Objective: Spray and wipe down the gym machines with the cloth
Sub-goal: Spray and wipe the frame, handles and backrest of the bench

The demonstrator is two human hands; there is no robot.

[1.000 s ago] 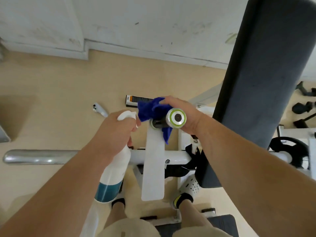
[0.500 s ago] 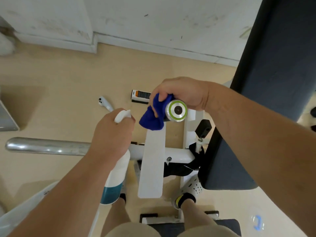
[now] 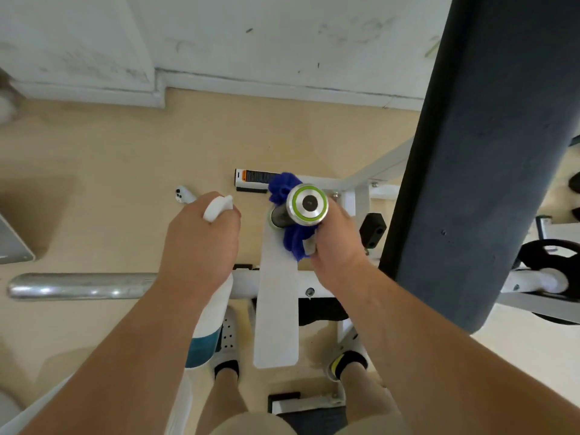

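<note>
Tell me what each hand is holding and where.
The left hand grips the spray bottle at its neck. The right hand holds the blue cloth bunched round the machine's handle.

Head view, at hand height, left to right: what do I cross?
Chrome bar → left hand gripping the spray bottle → blue cloth → right hand → black knob → dark pad → weight plate.
</note>
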